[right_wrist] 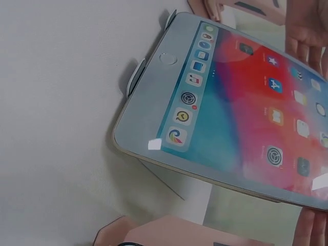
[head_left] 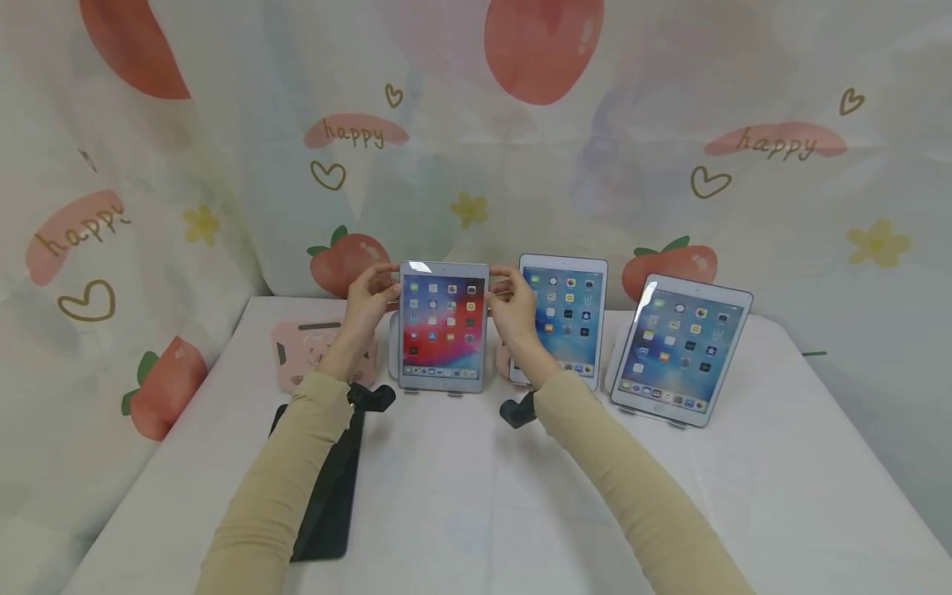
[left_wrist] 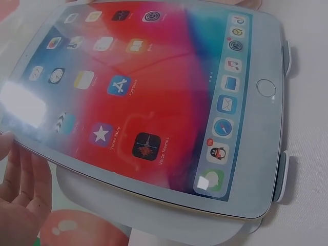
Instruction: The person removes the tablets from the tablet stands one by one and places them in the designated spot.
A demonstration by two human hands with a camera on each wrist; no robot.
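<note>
A white-framed tablet [head_left: 443,382] stands tilted back on a pale stand [left_wrist: 154,221], its lower edge sitting in two small hooks [left_wrist: 284,177]. Its lit screen shows app icons over a red and blue background. My left hand [head_left: 364,307] pinches the upper left edge, thumb toward the front and fingers spread behind. On the opposite side my right hand [head_left: 516,312] holds the upper right edge between thumb and fingers. In the right wrist view the fingers [right_wrist: 309,228] of that hand reach under the tablet's edge.
Right of my hands, a second lit tablet [head_left: 568,318] and a third one [head_left: 680,351] lean on stands. A pink case [head_left: 293,355] lies at the left, another pink piece [right_wrist: 184,230] beside the held tablet. Under my left forearm is a black flat slab [head_left: 335,496] on the white table [head_left: 461,496].
</note>
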